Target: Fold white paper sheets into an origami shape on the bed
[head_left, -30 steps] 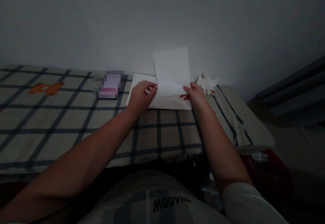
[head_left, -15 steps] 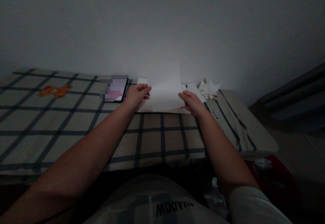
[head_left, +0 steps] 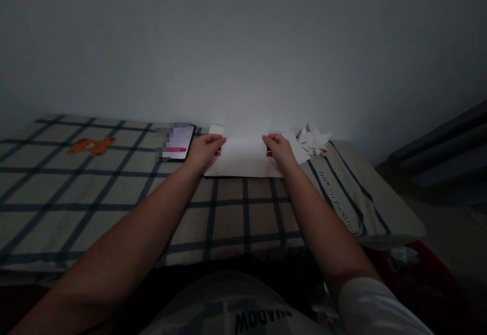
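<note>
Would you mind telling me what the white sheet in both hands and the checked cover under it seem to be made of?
White sheet: probably thin matte paper; it lies flat with crisp straight edges. Checked cover: apparently woven fabric, dull finish; it drapes softly over the edge.

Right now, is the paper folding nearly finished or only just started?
Looks early. Done: a pile of folded white paper pieces sits at the right by the wall. In hand: the left hand and right hand pinch the far corners of a white sheet lying on the checked cloth. Left: no sharp crease shows, so most folds probably remain.
</note>
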A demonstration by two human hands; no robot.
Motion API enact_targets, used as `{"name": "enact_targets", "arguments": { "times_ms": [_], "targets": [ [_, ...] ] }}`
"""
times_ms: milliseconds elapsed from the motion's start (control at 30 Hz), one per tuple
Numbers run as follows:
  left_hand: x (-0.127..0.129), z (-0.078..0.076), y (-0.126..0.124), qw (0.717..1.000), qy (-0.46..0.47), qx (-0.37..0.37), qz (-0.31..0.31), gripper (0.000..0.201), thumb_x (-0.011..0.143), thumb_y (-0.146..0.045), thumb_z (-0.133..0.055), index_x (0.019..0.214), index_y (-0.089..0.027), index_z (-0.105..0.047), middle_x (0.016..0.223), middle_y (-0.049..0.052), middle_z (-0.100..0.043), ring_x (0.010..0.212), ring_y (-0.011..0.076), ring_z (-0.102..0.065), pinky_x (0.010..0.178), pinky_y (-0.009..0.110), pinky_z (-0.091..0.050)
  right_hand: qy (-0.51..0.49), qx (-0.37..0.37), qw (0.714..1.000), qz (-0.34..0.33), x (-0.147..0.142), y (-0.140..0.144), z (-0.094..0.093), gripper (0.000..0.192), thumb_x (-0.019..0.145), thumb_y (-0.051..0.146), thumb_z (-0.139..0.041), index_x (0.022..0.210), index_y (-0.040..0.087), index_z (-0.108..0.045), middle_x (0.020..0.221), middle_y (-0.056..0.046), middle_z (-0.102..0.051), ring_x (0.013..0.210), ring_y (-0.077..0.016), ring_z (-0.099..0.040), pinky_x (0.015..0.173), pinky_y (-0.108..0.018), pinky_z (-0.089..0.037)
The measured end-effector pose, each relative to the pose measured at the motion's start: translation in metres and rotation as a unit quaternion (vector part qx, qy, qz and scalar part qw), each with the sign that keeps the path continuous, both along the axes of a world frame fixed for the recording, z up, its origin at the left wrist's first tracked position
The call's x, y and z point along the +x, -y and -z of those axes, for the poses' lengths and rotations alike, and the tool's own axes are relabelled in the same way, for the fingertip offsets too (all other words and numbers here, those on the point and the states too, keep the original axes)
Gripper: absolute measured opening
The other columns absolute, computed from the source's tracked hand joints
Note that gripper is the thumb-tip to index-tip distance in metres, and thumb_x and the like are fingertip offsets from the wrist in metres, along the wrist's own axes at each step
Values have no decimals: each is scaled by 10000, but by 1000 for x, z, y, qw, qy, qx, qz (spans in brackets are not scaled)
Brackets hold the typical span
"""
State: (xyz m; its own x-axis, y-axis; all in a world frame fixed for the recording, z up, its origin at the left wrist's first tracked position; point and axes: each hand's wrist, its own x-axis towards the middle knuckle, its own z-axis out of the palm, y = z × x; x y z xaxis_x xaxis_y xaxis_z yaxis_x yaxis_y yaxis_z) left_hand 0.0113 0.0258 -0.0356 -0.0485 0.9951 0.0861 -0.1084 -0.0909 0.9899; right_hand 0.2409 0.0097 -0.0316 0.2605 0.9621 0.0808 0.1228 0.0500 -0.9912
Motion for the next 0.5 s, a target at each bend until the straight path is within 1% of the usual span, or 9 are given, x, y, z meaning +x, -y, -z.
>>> {"name": "enact_targets", "arguments": {
  "times_ms": [100, 167, 333, 500],
  "targets": [
    [0, 4, -3, 1000, 24, -6, -10, 191, 674, -242, -778, 816, -148, -692, 652, -9, -628, 560, 92, -551, 527, 214, -437, 3, -2, 1000, -13, 2, 0, 10, 341, 667, 458, -682, 870, 197, -601, 633, 57, -519, 557, -104, -504, 499, -235, -396],
    [1, 5, -5, 999, 37, -14, -10, 214, 679, -240, -776, 853, -149, -689, 667, -9, -630, 562, 89, -553, 533, 214, -446, 9, 4, 1000, -24, 6, -2, 13, 334, 647, 440, -687, 860, 201, -594, 632, 57, -533, 552, -108, -509, 498, -241, -398],
    [2, 5, -5, 999, 36, -25, -1, 151, 728, -196, -716, 864, -144, -676, 680, -13, -620, 555, 86, -559, 541, 219, -466, 38, 12, 999, -25, 12, -6, 13, 303, 676, 437, -671, 860, 210, -591, 646, 49, -547, 550, -111, -497, 513, -248, -399],
    [3, 5, -5, 999, 40, -28, 2, 100, 736, -143, -689, 834, -144, -670, 652, -20, -610, 532, 82, -557, 534, 217, -480, 49, 23, 998, -17, 12, -6, 13, 240, 736, 374, -658, 898, 211, -592, 635, 43, -524, 565, -123, -488, 511, -251, -380]
  ]
}}
